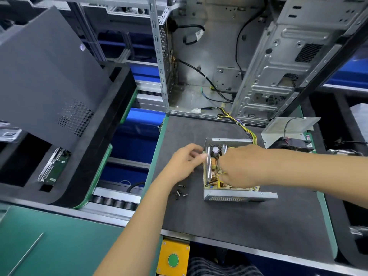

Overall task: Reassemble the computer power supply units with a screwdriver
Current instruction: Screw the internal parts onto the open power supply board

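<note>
Open power supply unit (231,176) sits mid-surface, toward the far edge. Left hand (184,162) loosely curled at its left wall; right hand (239,166) reaches inside, grip unclear. Stiff, probably hefty box: lift by the walls, not the fragile board.

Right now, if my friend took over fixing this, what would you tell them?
Left hand: rests at the left edge of the open power supply, fingers loosely curled; grip unclear.
Right hand: reaching down inside the box, fingertips hidden.
Things: power supply sits on the dark mat, lid off, board showing. Loose screws lie left of it. Its cover lies behind to the right. No screwdriver visible.
Done: board looks seated in the box.
Left: put on the cover, drive the screws.
</note>
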The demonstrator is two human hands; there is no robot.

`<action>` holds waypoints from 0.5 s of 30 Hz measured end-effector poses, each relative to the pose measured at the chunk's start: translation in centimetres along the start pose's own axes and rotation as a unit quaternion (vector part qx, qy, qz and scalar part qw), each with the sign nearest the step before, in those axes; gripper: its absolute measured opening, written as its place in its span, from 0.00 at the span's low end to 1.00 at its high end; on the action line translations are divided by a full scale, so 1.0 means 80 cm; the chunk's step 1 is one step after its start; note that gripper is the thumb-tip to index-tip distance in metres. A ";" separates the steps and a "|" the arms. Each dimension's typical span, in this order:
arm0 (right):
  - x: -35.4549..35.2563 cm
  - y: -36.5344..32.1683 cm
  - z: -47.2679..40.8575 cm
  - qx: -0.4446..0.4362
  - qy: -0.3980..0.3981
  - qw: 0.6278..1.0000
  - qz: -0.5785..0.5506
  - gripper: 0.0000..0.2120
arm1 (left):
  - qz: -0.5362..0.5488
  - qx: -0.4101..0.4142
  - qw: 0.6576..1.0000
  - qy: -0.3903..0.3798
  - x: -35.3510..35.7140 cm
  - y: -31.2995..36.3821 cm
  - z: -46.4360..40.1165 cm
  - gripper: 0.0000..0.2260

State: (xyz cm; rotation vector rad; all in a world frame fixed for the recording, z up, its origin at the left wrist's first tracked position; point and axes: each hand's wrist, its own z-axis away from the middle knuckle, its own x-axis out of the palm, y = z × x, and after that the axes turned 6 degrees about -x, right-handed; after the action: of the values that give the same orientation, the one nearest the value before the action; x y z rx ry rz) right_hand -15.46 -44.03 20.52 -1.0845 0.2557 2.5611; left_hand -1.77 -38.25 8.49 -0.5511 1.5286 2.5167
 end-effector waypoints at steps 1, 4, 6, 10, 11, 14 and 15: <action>0.000 0.006 0.005 0.003 0.011 1.000 0.008 0.13 | -0.027 0.021 0.999 0.026 -0.011 -0.005 0.007 0.07; -0.006 0.022 0.021 0.007 0.041 0.999 0.000 0.20 | -0.113 0.032 0.992 0.034 -0.033 -0.030 0.029 0.05; -0.008 0.029 0.026 0.005 0.052 0.998 -0.021 0.21 | -0.146 0.015 0.989 -0.002 -0.034 -0.040 0.041 0.05; -0.003 0.031 0.022 0.003 0.080 0.996 -0.036 0.22 | -0.175 0.006 0.984 -0.014 -0.033 -0.052 0.050 0.04; -0.001 0.032 0.020 0.002 0.089 0.995 -0.040 0.22 | -0.175 0.003 0.985 0.002 -0.036 -0.056 0.051 0.04; 0.005 0.034 0.016 0.000 0.105 0.993 -0.049 0.23 | -0.148 -0.008 0.987 0.067 -0.044 -0.065 0.054 0.05; 0.006 0.034 0.015 -0.001 0.109 0.993 -0.052 0.24 | -0.140 -0.011 0.987 0.075 -0.046 -0.067 0.055 0.05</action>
State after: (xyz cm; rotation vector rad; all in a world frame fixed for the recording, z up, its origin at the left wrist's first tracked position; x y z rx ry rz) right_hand -17.58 -46.06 21.06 -1.3431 0.2452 2.3533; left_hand 2.24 -31.61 7.27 -0.9079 1.3583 2.3254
